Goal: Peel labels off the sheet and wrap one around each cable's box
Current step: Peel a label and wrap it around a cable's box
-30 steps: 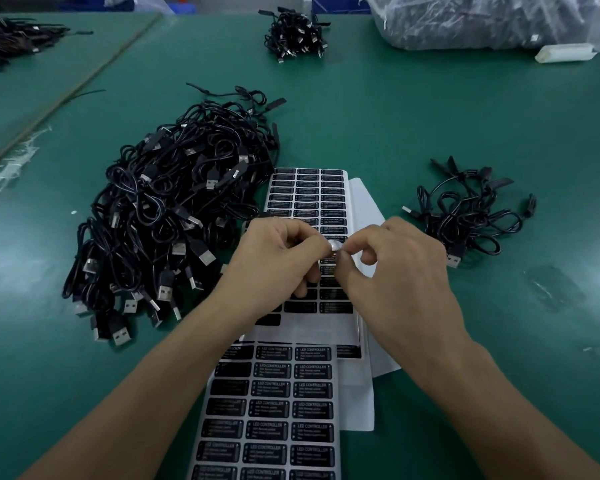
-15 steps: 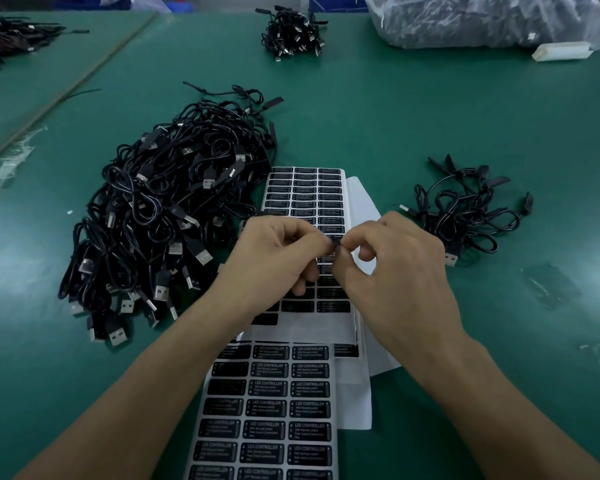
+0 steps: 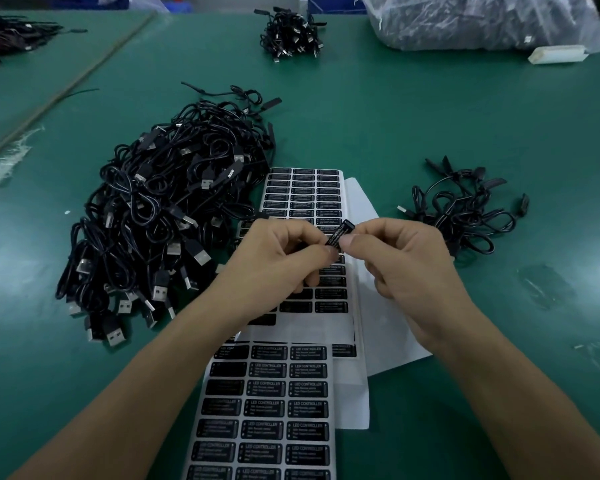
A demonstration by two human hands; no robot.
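Note:
A small black cable box (image 3: 340,232) with a black LED CONTROLLER label around it sits between my two hands, tilted up to the right. My left hand (image 3: 274,265) pinches its lower end. My right hand (image 3: 399,258) pinches its upper end with thumb and forefinger. Both hover over a white label sheet (image 3: 302,195) with rows of black labels and bare patches. A second label sheet (image 3: 267,414) lies nearer me. The box's cable is hidden behind my hands.
A large heap of black USB cables (image 3: 163,209) lies to the left on the green table (image 3: 430,126). A smaller bunch of cables (image 3: 465,209) lies to the right. Another bundle (image 3: 288,32), a plastic bag of cables (image 3: 482,19) and a white block (image 3: 556,53) sit at the far edge.
My hands have drawn slightly apart and the box has turned, so its labelled face now shows between my fingertips. The sheets and cable heaps have not moved.

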